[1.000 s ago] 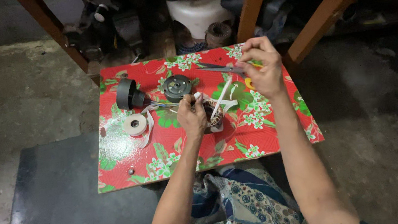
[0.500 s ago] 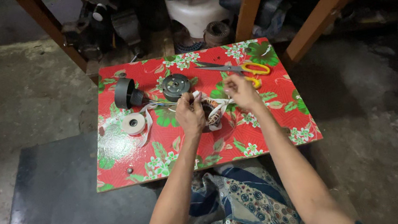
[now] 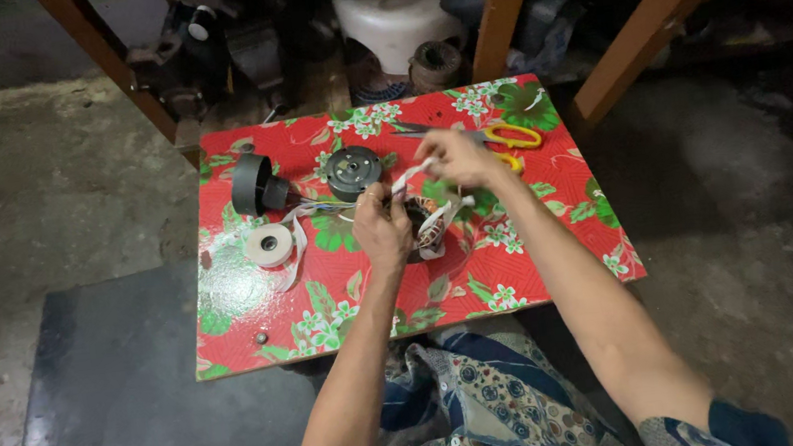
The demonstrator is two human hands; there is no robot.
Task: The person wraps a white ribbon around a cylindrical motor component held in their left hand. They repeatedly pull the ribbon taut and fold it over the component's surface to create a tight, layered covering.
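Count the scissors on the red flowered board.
1: the yellow-handled scissors lie at the far edge of the board, just beyond the right hand. Others may be hidden under the hands.

Dim scene, overhead light glaring off the glossy tabletop [image 3: 224,295]; dark, soft edges.

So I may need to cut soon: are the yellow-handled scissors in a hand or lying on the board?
Lying on the red floral board. The scissors rest flat behind the right hand, which pinches white tape instead.

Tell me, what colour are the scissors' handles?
Yellow: the scissors show in the head view.
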